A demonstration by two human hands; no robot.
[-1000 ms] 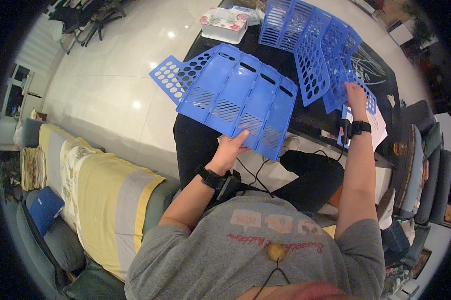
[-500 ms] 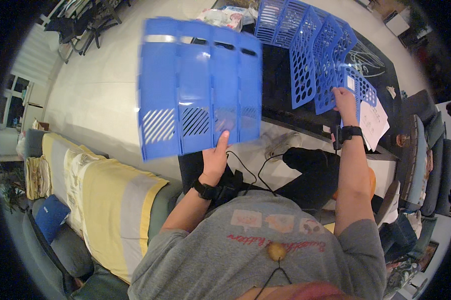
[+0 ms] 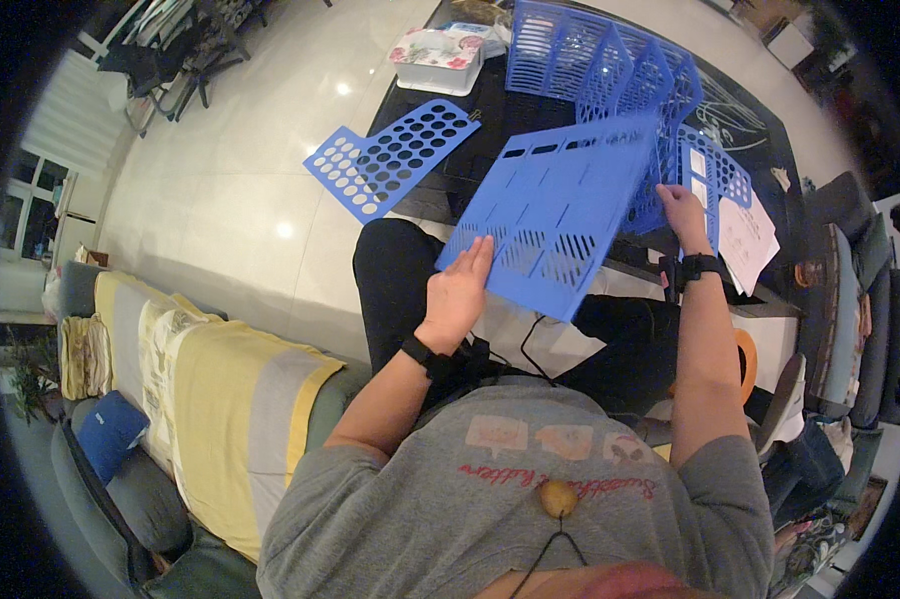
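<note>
My left hand (image 3: 457, 290) grips a blue plastic slotted panel (image 3: 550, 195) by its near left side, fingers on the upper face. The panel is tilted, with oblong holes along its far side and diagonal slits along its near side. To the right, my right hand (image 3: 683, 218) is closed at the near edge of a blue file rack (image 3: 609, 70) with upright perforated dividers. What its fingertips pinch is partly hidden. The held panel's right edge overlaps the dividers in view; whether they touch I cannot tell.
A loose blue panel with round holes (image 3: 395, 160) overhangs the left edge of the black table (image 3: 450, 165). Behind it stands a flowered tissue box (image 3: 438, 60). Printed sheets (image 3: 747, 235) and another blue perforated piece (image 3: 719, 165) lie at right. A sofa with a yellow cover (image 3: 210, 389) is at left.
My left hand has swung the slotted panel rightward and tilted it, bringing it up to the rack. This uncovers the loose round-holed panel and tissue box. My right hand stays near the rack's edge.
</note>
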